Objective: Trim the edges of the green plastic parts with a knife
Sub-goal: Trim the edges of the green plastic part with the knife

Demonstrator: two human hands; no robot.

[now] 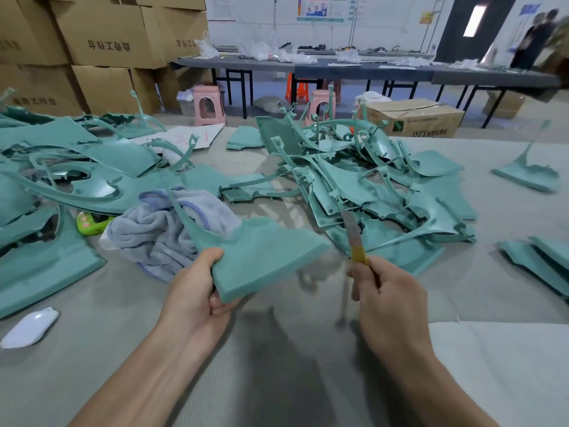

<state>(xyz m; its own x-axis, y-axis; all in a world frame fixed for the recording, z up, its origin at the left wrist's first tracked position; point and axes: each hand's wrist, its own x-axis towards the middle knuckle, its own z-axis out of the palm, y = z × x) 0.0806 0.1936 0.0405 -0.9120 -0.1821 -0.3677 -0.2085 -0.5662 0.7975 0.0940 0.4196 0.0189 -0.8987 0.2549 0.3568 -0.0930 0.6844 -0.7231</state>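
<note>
The left hand (197,291) grips one green plastic part (261,257) by its near left corner, thumb on top and fingers curled underneath, holding it up off the grey desk (277,365) near the middle. The right hand (385,294) is clenched round the handle of a knife (354,238), a yellow band showing just above the fingers, the blade pointing up and away. The blade stands just right of the held part's right corner; I cannot tell whether it touches it. Behind the held part lies one crumpled grey-blue towel (166,232), and to its left one small bright green object (90,223). Two big heaps of green parts sit on the desk, too tangled to count: the left heap (77,167) and the right heap (385,186). A single part (529,174) lies apart at the far right, and a few more stacked parts (542,260) lie at the right edge. One white oval thing (30,326) rests near the left edge, and one pale sheet (498,365) covers the near right corner. Farther off I count two pink stools (207,103), a wall of cardboard boxes (101,35) at the left, and one long dark table (354,69).
</note>
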